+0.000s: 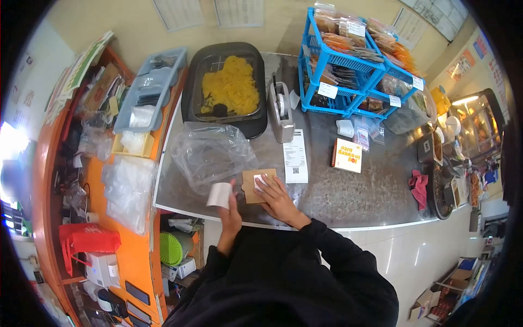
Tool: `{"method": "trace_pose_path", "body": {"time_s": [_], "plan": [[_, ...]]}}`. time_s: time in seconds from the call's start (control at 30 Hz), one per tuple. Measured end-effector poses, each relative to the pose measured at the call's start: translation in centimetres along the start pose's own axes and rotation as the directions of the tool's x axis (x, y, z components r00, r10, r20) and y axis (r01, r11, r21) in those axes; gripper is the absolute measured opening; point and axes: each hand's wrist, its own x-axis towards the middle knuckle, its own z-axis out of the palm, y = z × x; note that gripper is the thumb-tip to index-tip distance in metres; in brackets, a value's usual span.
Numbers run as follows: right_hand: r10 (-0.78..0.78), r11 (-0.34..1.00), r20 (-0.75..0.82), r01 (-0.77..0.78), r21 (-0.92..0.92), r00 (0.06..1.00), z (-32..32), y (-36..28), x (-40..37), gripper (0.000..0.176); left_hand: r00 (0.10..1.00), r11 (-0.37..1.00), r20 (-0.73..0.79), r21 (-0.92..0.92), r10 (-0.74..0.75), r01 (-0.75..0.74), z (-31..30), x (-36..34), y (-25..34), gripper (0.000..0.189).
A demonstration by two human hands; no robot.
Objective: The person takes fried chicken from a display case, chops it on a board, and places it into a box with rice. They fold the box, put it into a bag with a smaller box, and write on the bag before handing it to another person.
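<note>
My left hand (231,217) is closed around a white sticker roll (219,194), held just left of a small brown cardboard box (250,191). Flat on top of that box lies my right hand (279,201), its fingers stretched over a white sticker (259,182) and partly hiding it. A crumpled clear plastic bag (210,152) spreads on the metal table behind my left hand. Beyond the box, a printed receipt (295,158) hangs down from beside a grey tape dispenser (281,117).
A black tray (192,90) with yellow food stands at the back. Blue stacked baskets (343,65) hold bagged packets. A printed yellow-and-white box (347,156) sits to the right, and a pink cloth (419,189) near the right end. An orange counter (128,253) adjoins on the left.
</note>
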Motion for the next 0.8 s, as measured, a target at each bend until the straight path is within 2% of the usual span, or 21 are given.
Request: {"method": "trace_pose_path", "body": {"time_s": [0.03, 0.07, 0.1, 0.13, 0.2, 0.27, 0.33, 0.4, 0.47, 0.5, 0.6, 0.63, 0.67, 0.7, 0.73, 0.77, 0.8], "plan": [[0.035, 0.997, 0.021, -0.036, 0.069, 0.999, -0.8, -0.5, 0.2, 0.066, 0.999, 0.998, -0.008, -0.060, -0.035, 0.034, 0.0, 0.6, 2.5, 0.033], [0.071, 0.997, 0.038, -0.071, 0.015, 0.997, -2.2, -1.1, 1.1, 0.068, 0.997, 0.990, -0.011, -0.120, -0.071, 0.069, -0.1, 1.4, 5.0, 0.032], [0.108, 0.994, 0.056, -0.106, -0.039, 0.993, -4.0, -1.8, 2.5, 0.069, 0.982, 0.970, 0.183, 0.229, 0.038, -0.080, -0.5, 3.0, 7.0, 0.035], [0.146, 0.986, 0.074, -0.139, -0.096, 0.986, -4.9, -2.1, 3.2, 0.071, 0.949, 0.956, 0.316, 0.277, 0.005, -0.098, 0.4, 4.1, 7.2, 0.038], [0.199, 0.960, 0.386, -0.258, 0.108, 0.901, 1.0, 1.0, 2.2, 0.075, 0.831, 0.921, 0.551, 0.356, -0.072, -0.156, 3.5, 6.1, 7.6, 0.044], [0.154, 0.961, 0.367, -0.225, 0.158, 0.917, 1.8, 1.6, 2.3, 0.076, 0.790, 0.990, 0.612, 0.100, 0.017, -0.099, 10.3, 7.7, 11.0, 0.057], [0.022, 0.999, 0.028, -0.023, 0.041, 0.999, -1.5, -0.4, 2.9, 0.075, 0.757, 0.983, 0.646, -0.182, 0.102, 0.023, 17.2, 8.8, 6.7, 0.068], [0.045, 0.995, -0.077, -0.038, 0.088, 0.996, 4.7, 2.5, 1.5, 0.070, 0.823, 0.985, 0.544, -0.060, 0.166, -0.159, 22.2, 9.7, 1.9, 0.075], [0.045, 0.985, -0.132, -0.022, 0.168, 0.990, 6.7, 2.7, 1.2, 0.069, 0.857, 0.999, 0.514, 0.044, -0.030, 0.009, 24.9, 10.9, -3.3, 0.078], [0.051, 0.975, -0.138, -0.020, 0.220, 0.989, 7.0, 2.5, 1.3, 0.068, 0.861, 0.990, 0.491, 0.097, -0.133, 0.098, 25.1, 11.3, -3.8, 0.080], [0.068, 0.896, -0.008, -0.057, 0.440, 0.998, 7.8, 2.6, 1.2, 0.066, 0.822, 0.894, 0.556, 0.423, -0.127, -0.148, 23.6, 11.2, -5.1, 0.082], [0.069, 0.917, 0.053, -0.085, 0.391, 0.996, 8.3, 3.1, 1.2, 0.070, 0.799, 0.900, 0.597, 0.382, -0.066, -0.211, 21.3, 10.9, -1.8, 0.072], [0.129, 0.937, 0.102, -0.155, 0.312, 0.986, 7.0, 2.7, 0.9, 0.074, 0.785, 0.911, 0.604, 0.237, 0.135, -0.339, 18.6, 10.5, -0.2, 0.054], [0.236, 0.945, 0.149, -0.262, 0.197, 0.960, 3.3, 1.4, 1.2, 0.078, 0.820, 0.943, 0.546, 0.153, 0.168, -0.295, 15.3, 10.1, 4.0, 0.031], [0.344, 0.923, 0.178, -0.366, 0.115, 0.922, -0.2, 0.1, 1.5, 0.082, 0.849, 0.842, 0.449, 0.312, 0.278, -0.440, 11.8, 10.1, 7.2, 0.024], [0.403, 0.900, 0.197, -0.427, 0.095, 0.894, -3.0, -0.8, 1.9, 0.086, 0.841, 0.700, 0.365, 0.472, 0.398, -0.536, 8.1, 10.3, 8.8, 0.018], [0.428, 0.883, 0.211, -0.457, 0.110, 0.879, -5.6, -1.8, 2.5, 0.090, 0.818, 0.549, 0.248, 0.637, 0.520, -0.542, 4.4, 10.5, 8.6, 0.013]]}}
